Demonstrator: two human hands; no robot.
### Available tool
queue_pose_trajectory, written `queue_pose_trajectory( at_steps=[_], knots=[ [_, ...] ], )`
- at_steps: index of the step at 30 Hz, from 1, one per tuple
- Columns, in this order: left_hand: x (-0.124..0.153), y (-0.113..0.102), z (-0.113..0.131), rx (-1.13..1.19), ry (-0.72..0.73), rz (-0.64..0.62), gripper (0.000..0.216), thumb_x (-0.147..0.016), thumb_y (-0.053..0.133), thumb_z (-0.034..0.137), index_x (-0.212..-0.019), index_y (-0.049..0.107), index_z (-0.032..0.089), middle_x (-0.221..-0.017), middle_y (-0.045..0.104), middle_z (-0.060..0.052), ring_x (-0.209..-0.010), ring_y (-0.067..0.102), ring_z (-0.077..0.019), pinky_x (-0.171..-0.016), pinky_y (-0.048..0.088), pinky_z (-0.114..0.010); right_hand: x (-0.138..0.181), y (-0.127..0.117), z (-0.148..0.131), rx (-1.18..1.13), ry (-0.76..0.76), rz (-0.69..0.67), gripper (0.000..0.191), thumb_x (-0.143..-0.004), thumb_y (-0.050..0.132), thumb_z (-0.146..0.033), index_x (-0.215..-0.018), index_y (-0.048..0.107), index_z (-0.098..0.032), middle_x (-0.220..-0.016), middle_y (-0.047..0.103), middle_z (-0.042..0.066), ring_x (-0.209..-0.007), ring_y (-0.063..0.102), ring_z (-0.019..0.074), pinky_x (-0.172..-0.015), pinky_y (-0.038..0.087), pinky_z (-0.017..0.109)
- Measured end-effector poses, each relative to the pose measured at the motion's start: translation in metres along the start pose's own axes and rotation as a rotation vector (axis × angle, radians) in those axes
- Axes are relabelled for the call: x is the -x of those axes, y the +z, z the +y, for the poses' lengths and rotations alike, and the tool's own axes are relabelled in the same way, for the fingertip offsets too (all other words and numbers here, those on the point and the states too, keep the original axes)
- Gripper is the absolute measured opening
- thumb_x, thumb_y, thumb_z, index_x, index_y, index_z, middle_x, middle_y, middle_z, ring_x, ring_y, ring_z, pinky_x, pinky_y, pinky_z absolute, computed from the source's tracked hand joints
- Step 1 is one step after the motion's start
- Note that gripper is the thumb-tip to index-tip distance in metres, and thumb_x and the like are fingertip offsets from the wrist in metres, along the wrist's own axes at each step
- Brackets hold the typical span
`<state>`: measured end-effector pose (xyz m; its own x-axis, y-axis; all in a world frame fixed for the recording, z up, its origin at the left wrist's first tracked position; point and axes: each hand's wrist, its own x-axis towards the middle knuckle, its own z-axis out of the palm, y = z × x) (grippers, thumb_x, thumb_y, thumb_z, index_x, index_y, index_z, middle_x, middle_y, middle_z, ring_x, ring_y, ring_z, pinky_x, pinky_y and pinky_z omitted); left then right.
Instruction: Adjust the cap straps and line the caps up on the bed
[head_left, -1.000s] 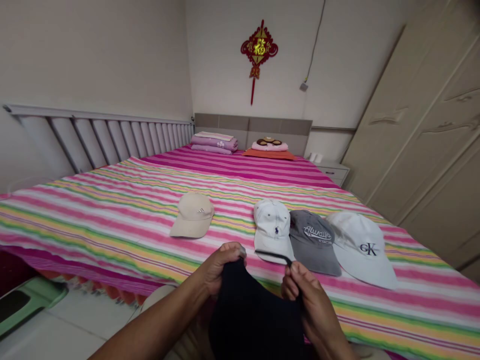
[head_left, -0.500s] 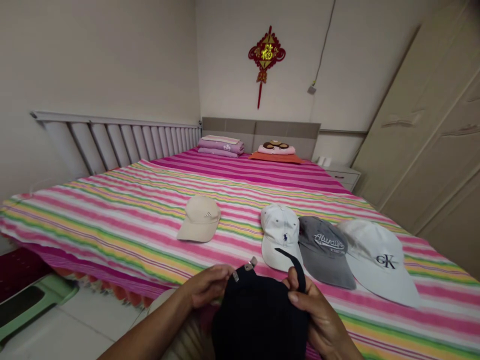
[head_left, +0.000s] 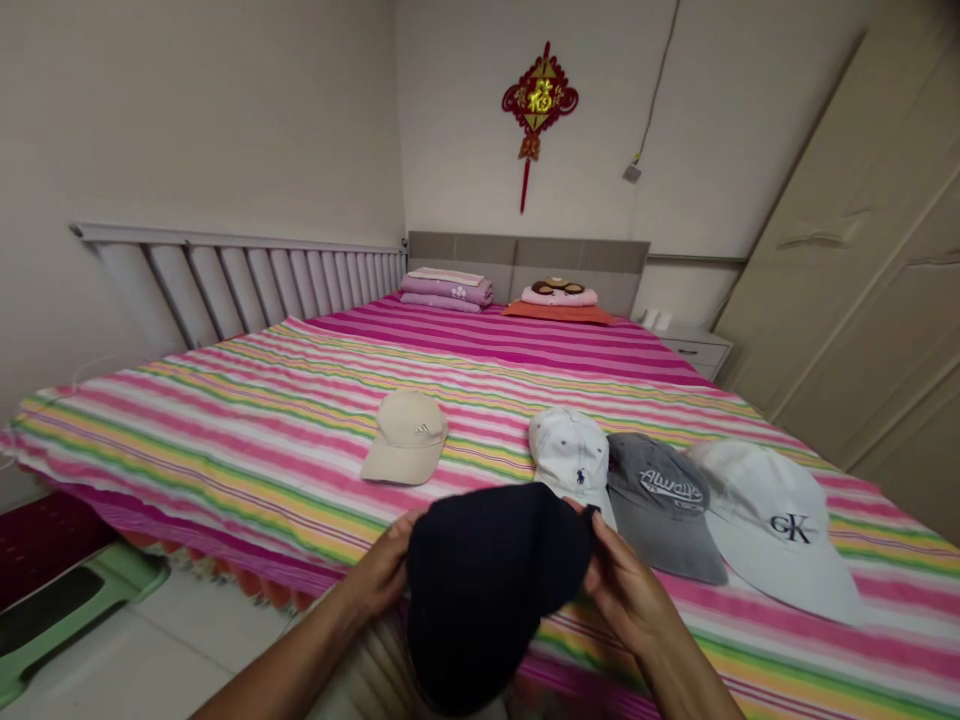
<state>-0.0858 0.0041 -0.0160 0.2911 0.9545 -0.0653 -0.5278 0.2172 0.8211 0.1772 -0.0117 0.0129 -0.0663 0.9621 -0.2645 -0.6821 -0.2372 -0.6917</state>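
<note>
I hold a dark navy cap [head_left: 487,580] up in front of me over the near edge of the bed [head_left: 225,420]. My left hand [head_left: 386,570] grips its left side and my right hand [head_left: 626,590] grips its right side; both are closed on the fabric. Just beyond the cap lie a beige cap [head_left: 407,450], a white cap with a small logo [head_left: 570,455], a grey cap with lettering [head_left: 664,500] and a white cap with dark letters [head_left: 780,525] on the striped sheet.
Folded purple bedding [head_left: 448,289] and a small pillow on an orange cushion [head_left: 561,300] sit by the headboard. A slatted rail [head_left: 247,280] runs along the left. A wardrobe [head_left: 870,280] stands on the right, a green stool [head_left: 67,615] on the floor lower left.
The cap has been turned over and raised: its strap and buckle no longer show and the smooth crown now faces me. Both hands shifted outward to its sides.
</note>
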Motion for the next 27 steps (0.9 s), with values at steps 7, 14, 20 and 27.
queue_pose_trajectory(
  at_steps=[7, 14, 20, 27],
  knots=[
    [-0.09, -0.004, 0.121, -0.035, 0.357, 0.231, 0.019, -0.059, 0.061, 0.003, -0.075, 0.063, 0.015, -0.07, 0.068, -0.001, -0.061, 0.061, -0.011, -0.068, 0.05, -0.021, 0.011, -0.026, 0.012, 0.158, 0.1, -0.105, 0.04, -0.074, 0.061, -0.038, -0.107, 0.053, -0.018, -0.104, 0.065, 0.012, -0.077, 0.064, 0.0176, -0.066, 0.048, 0.029],
    [-0.143, -0.041, 0.171, -0.225, 0.261, 0.449, 0.014, -0.068, 0.061, 0.013, -0.081, 0.061, 0.013, -0.065, 0.067, -0.003, -0.059, 0.061, -0.0154, -0.06, 0.052, -0.03, 0.006, -0.062, 0.022, 0.078, 0.118, 0.094, 0.034, -0.069, 0.067, -0.033, -0.095, 0.055, -0.016, -0.086, 0.07, 0.009, -0.065, 0.065, 0.0159, -0.062, 0.05, 0.027],
    [-0.138, -0.088, 0.123, -0.464, 0.075, 0.729, 0.019, -0.081, 0.05, 0.027, -0.088, 0.057, 0.011, -0.079, 0.061, -0.002, -0.066, 0.058, -0.0106, -0.06, 0.049, -0.028, 0.0, -0.077, 0.021, 0.049, 0.055, 0.288, 0.037, -0.053, 0.078, -0.03, -0.08, 0.057, -0.014, -0.074, 0.071, 0.008, -0.071, 0.066, 0.0208, -0.067, 0.054, 0.03],
    [-0.132, -0.088, 0.127, -0.625, 0.252, 0.933, 0.023, -0.078, 0.053, 0.023, -0.097, 0.055, 0.012, -0.102, 0.056, -0.007, -0.093, 0.053, -0.0192, -0.077, 0.044, -0.036, -0.026, -0.061, 0.012, -0.16, -0.07, 0.382, 0.023, -0.059, 0.071, -0.013, -0.078, 0.058, -0.017, -0.067, 0.07, 0.001, -0.062, 0.066, 0.0167, -0.06, 0.056, 0.027]
  ],
)
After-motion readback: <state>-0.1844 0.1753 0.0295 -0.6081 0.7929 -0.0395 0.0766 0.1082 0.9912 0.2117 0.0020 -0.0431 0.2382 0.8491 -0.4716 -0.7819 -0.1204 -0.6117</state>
